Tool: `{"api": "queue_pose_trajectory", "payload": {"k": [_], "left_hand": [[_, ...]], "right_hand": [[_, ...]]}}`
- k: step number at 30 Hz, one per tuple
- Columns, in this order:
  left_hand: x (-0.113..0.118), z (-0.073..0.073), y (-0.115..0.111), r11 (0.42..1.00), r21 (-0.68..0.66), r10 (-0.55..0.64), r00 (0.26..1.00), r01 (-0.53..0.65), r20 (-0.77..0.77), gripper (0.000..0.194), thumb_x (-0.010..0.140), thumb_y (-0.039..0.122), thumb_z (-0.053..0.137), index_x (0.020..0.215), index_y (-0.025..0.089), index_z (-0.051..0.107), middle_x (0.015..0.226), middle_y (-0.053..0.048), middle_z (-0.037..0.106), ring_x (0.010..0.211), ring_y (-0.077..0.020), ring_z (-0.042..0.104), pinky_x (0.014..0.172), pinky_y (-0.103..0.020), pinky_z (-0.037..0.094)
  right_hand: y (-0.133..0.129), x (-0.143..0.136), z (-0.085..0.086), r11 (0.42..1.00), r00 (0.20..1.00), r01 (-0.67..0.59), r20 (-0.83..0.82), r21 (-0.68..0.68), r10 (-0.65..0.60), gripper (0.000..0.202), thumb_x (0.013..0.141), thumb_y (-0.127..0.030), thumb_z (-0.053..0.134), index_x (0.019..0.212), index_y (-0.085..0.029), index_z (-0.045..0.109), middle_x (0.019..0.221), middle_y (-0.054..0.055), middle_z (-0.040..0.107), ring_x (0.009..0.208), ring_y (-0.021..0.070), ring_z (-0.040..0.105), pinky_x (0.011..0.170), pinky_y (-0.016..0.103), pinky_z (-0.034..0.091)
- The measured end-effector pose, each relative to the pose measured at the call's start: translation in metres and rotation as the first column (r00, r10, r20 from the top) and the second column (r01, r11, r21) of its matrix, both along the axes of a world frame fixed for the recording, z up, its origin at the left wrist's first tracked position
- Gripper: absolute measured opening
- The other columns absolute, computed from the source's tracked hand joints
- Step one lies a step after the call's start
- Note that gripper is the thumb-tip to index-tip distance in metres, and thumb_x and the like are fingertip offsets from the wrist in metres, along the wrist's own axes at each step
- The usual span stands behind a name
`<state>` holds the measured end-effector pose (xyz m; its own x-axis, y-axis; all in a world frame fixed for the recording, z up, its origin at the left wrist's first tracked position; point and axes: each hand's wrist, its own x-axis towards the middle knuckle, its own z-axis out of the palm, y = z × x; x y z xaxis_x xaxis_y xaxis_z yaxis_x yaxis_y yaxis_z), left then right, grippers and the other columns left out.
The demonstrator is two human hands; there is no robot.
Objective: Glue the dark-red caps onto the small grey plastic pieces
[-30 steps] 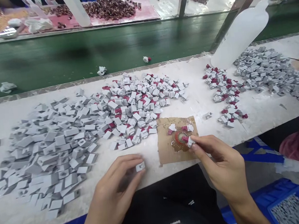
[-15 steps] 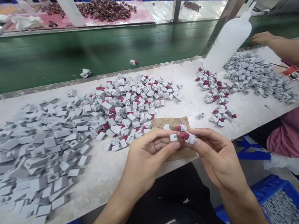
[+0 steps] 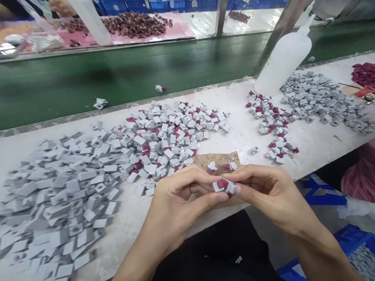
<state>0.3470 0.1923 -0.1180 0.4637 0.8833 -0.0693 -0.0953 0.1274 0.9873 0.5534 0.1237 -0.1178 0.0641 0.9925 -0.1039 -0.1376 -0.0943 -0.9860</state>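
1. Clock ref: held parts at center, 12 = away from wearer.
2. Left hand (image 3: 177, 203): thumb and finger pinching a grey block (image 3: 217, 187).
3. Right hand (image 3: 271, 190): thumb and finger pinching a grey-maroon part (image 3: 230, 187), maroon end pointing to 9, up against the block. Can't tell if it's seated inside.
4. Both parts held over the cardboard (image 3: 201, 160); hands hide its near portion.
5. On the cardboard: one grey-maroon piece (image 3: 212, 166) at 11, another grey-maroon piece (image 3: 231, 166) at 1. Neither touched by the hands.
6. Big grey block pile (image 3: 65, 187) at 9, running into a mixed grey-maroon pile (image 3: 166, 135) at 10–11.
7. Single grey piece (image 3: 253, 151) at 1–2, lying apart. Beyond it, a smaller mixed cluster (image 3: 271, 119), same direction.
8. Second grey pile (image 3: 322, 103) at 2, maroon pile (image 3: 371, 76) past it.
9. White squeeze bottle (image 3: 281, 63) at 1, tilted, beside a metal post (image 3: 280, 27).
10. Green belt (image 3: 185, 61) runs across 10 to 2. Loose pieces on it include a greyish piece (image 3: 100, 103) at 10 and a grey-maroon bit (image 3: 160, 88) at 11.
11. Blue bin (image 3: 350, 234) at 4, below table level, small grey parts inside.
12. Co-worker's hand (image 3: 62, 6) at 11, across the belt.
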Motion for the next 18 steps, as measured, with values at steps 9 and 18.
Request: {"api": "queue_pose_trajectory", "payload": {"k": [9,18], "left_hand": [[-0.057,0.038,0.076,0.919,0.320,0.345,0.864,-0.231,-0.366,0.022,0.093,0.036,0.095,0.113,0.027,0.090,0.101,-0.005,0.086,0.088,-0.0209,0.080,0.075,-0.030,0.068],[-0.053,0.034,0.189,0.845,0.428,0.524,0.660,-0.321,-0.538,0.011,0.094,0.018,0.082,0.104,0.020,0.078,0.105,-0.010,0.083,0.099,-0.0260,0.079,0.092,-0.039,0.066]], "right_hand": [[0.204,-0.025,0.036,0.960,0.705,-0.280,0.684,0.027,0.186,0.036,0.109,-0.018,0.073,0.141,-0.018,0.088,0.125,0.014,0.091,0.102,0.0280,0.087,0.096,0.044,0.073],[0.376,-0.115,-0.004,0.922,0.424,-0.388,0.888,0.001,0.177,0.028,0.109,-0.031,0.085,0.133,-0.019,0.082,0.148,0.011,0.080,0.138,0.0306,0.076,0.122,0.057,0.061]]}}
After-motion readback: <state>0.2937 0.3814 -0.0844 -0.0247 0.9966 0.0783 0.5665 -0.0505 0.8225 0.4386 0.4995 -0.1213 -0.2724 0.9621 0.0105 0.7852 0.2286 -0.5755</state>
